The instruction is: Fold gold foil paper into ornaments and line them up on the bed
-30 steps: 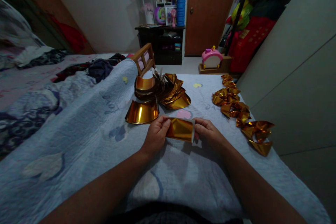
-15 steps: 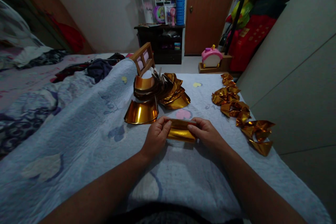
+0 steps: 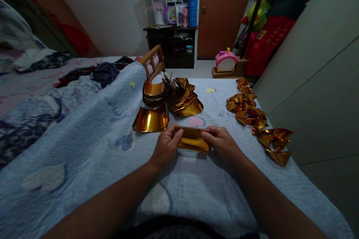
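Observation:
My left hand [image 3: 168, 142] and my right hand [image 3: 221, 141] pinch the two ends of one gold foil sheet [image 3: 193, 143], thumbs on top. The sheet is curled along its length and held just above the bed cover. Beyond my left hand lies a small stack of curved gold foil sheets [image 3: 151, 118]. Behind it, more foil sheets [image 3: 186, 101] fan out in a larger heap. To the right, a row of folded, crumpled gold foil pieces [image 3: 252, 115] runs along the bed's edge.
A light blue quilt [image 3: 106, 179] with heart shapes covers the bed. At its far end stands a wooden headboard piece [image 3: 153, 61]. A dark shelf [image 3: 171, 44], a brown door [image 3: 224, 15] and a pink toy case [image 3: 226, 62] are farther back. A pale cabinet [image 3: 316, 82] borders the right side.
Almost nothing differs. Both hands keep their grip at the sheet's ends, and the curl in the foil has shifted very slightly.

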`<state>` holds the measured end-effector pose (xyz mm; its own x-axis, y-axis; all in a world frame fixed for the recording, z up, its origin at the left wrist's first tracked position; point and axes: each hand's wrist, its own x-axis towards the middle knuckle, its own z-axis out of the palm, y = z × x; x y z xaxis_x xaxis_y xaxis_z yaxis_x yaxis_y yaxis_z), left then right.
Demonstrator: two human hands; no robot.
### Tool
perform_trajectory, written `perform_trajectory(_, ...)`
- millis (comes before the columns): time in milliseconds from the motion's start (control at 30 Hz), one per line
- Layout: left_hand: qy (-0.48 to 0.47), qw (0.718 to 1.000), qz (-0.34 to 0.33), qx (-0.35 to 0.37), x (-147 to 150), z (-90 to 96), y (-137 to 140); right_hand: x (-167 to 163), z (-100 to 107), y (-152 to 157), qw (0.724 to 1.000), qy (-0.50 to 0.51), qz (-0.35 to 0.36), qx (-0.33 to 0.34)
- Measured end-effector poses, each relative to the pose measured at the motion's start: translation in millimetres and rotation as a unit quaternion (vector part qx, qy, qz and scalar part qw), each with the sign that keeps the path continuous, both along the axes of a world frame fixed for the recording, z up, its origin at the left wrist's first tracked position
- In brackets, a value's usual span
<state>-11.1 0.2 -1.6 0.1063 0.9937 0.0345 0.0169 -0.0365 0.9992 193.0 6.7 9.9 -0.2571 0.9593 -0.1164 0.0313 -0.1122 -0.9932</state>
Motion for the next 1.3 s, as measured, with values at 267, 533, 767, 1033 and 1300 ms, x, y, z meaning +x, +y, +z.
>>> perform_trajectory(267,0.030,0.999,0.004,0.016,0,1.5,0,0,-1,-1,1.000,-0.002,0.001,-0.003)
perform_trajectory(533,0.024,1.000,0.006,0.010,1,3.8,0,1,-1,0,1.000,-0.018,0.004,0.010)
perform_trajectory(767,0.033,0.999,0.006,0.011,0,3.1,0,1,-2,-1,1.000,-0.015,0.007,0.013)
perform_trajectory(1033,0.036,0.999,0.023,0.002,1,10.4,-2,3,1,0,0.999,-0.031,0.011,0.028)
perform_trajectory(1300,0.073,0.997,0.037,0.003,0,8.3,1,4,-1,-1,0.999,-0.042,0.003,0.023)
